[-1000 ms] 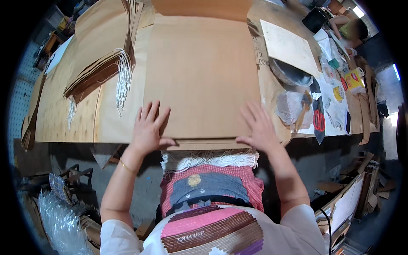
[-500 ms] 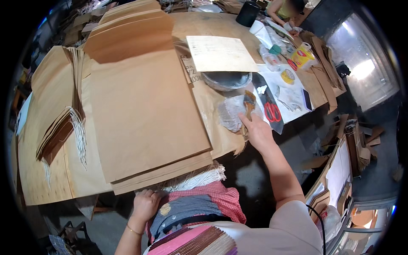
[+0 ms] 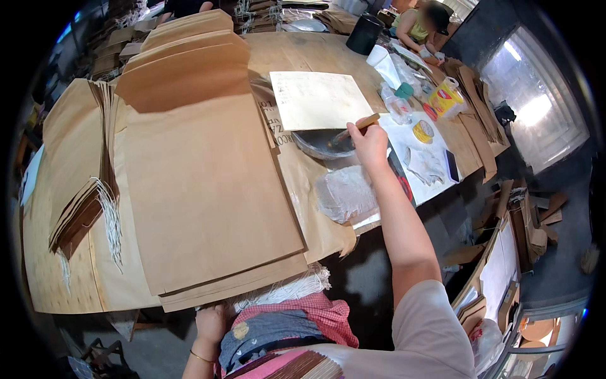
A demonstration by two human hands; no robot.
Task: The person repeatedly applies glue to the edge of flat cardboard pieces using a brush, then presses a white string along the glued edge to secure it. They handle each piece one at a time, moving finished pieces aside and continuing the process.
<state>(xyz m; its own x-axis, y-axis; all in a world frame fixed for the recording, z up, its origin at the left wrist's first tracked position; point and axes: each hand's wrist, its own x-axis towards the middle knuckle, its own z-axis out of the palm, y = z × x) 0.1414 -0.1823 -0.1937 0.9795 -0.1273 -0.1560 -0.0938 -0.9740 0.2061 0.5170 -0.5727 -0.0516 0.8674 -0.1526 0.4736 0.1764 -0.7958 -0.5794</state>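
My right hand (image 3: 371, 144) is closed round the wooden handle of a brush (image 3: 343, 137), held slantwise. Its bristle end reaches into a grey bowl (image 3: 304, 144), partly covered by a pale board (image 3: 322, 101). Just nearer than the bowl lies a lump wrapped in clear plastic (image 3: 346, 192). To the left, a tall stack of large brown paper bags (image 3: 208, 196) fans out at its far end. My left hand (image 3: 211, 323) is curled at the stack's near edge, beside a bundle of white strings (image 3: 287, 290) over my lap; whatever its fingers grip is hidden.
Another stack of brown bags (image 3: 72, 151) with hanging white strings stands at the left. Right of the bowl are red-handled scissors (image 3: 404, 184), a yellow tape roll (image 3: 423, 131), a phone (image 3: 452, 165) and a yellow container (image 3: 445, 98). A co-worker (image 3: 416, 31) sits at the far right.
My right hand has carried the brush away from above the plastic-wrapped lump, forward and into the bowl. My left hand stays by the stack's near edge.
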